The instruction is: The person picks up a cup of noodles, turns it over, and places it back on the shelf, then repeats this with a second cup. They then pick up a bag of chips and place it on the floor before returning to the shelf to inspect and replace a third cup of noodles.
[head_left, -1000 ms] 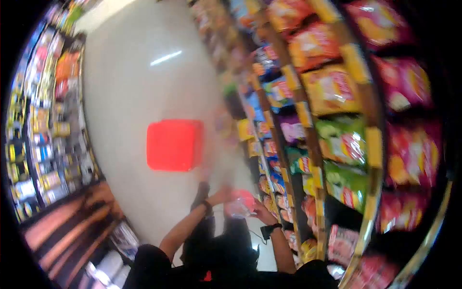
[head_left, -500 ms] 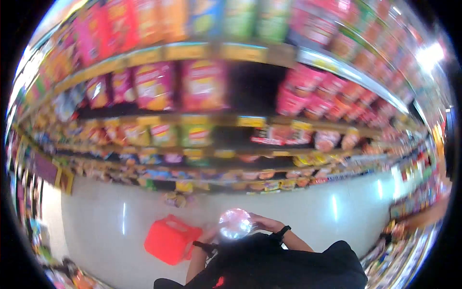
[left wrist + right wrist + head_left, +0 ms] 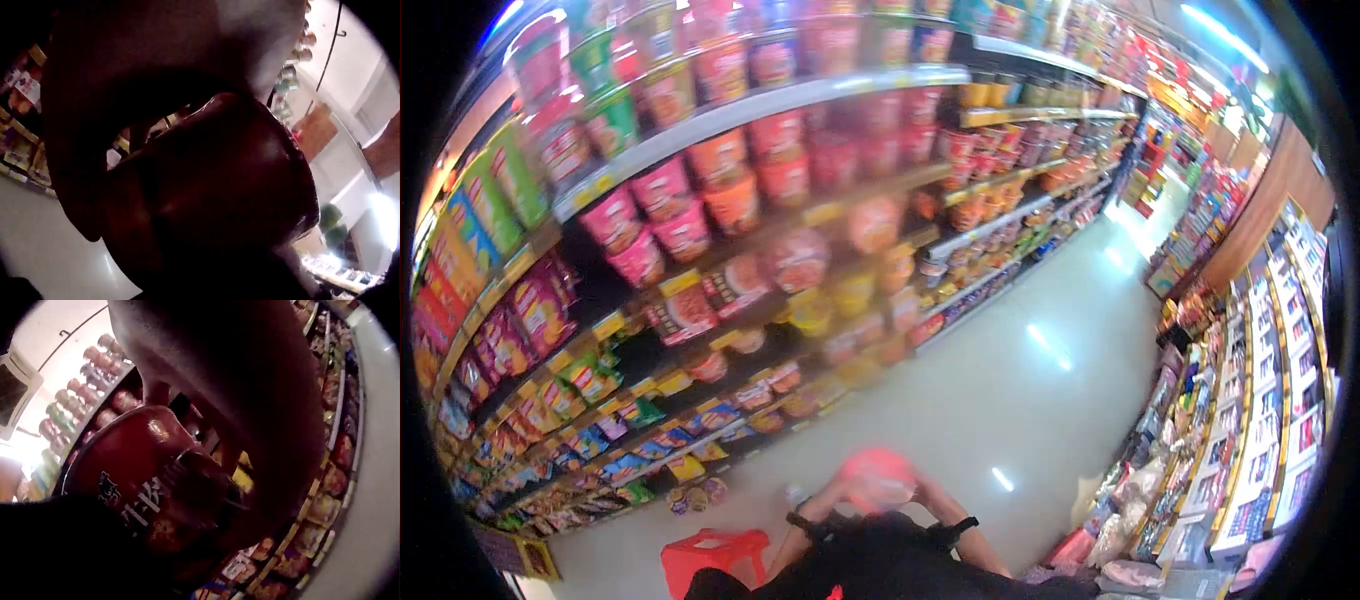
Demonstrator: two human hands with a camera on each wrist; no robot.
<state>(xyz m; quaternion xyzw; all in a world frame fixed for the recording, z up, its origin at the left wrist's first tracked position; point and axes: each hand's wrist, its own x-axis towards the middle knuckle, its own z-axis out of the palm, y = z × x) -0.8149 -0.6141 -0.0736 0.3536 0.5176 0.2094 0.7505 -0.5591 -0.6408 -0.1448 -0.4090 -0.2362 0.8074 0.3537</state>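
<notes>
A red instant noodle tub (image 3: 874, 478) is held in front of the body, low in the head view. My left hand (image 3: 824, 496) grips its left side, and my right hand (image 3: 932, 492) grips its right side. In the left wrist view the tub (image 3: 219, 181) looks dark, and fingers of the left hand (image 3: 144, 69) curve around it. White Chinese characters show on the tub (image 3: 137, 487) in the right wrist view, where the right hand (image 3: 269, 419) wraps its other side. The tub's top is blurred and bright in the head view.
A red plastic stool (image 3: 712, 560) stands on the floor at the lower left. Long shelves (image 3: 760, 110) of noodle tubs and snack bags run along the left and front. The shiny aisle floor (image 3: 1020, 370) stretches away to the right, with another stocked shelf (image 3: 1250, 430) beyond it.
The head view has swung from along the aisle, across the snack shelf, to the noodle shelves. The stool now sits lower left. Both hands keep holding the tub.
</notes>
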